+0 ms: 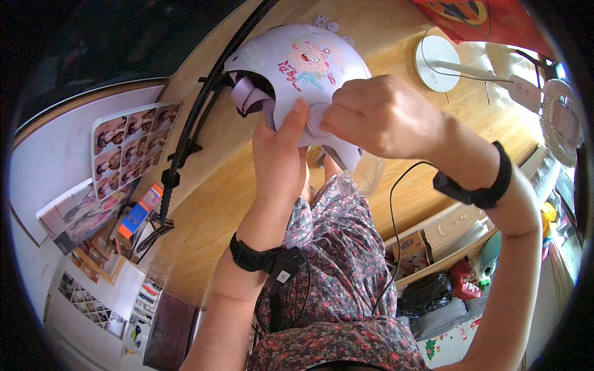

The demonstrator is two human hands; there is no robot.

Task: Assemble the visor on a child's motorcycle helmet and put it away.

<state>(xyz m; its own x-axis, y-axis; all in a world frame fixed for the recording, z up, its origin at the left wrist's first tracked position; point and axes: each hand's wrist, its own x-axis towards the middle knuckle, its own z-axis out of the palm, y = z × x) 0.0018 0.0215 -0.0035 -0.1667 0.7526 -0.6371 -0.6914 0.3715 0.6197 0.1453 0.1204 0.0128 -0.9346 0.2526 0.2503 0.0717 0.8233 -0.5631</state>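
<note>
A pale lavender helmet [266, 59] with colourful drawings on its shell is held up in front of me. My left hand [279, 151] grips its lower edge, the thumb lying on the outside of the shell. Beside that thumb is a round lavender disc [317, 121] on the helmet's side. My right hand [377, 117] is curled, its fingertips pinched at the disc; what they pinch, if anything, is hidden. A lavender strap [250, 97] loops out of the dark opening. Below the helmet a clear curved piece [371, 175] shows, perhaps a visor.
A black pole stand [185, 133] rises close to the helmet's left. At the far right stands a white fan [560, 117], near a white round base [437, 63]. Bags [427, 295] and an open drawer unit [455, 224] line the lower right. Cables hang from my wrist straps.
</note>
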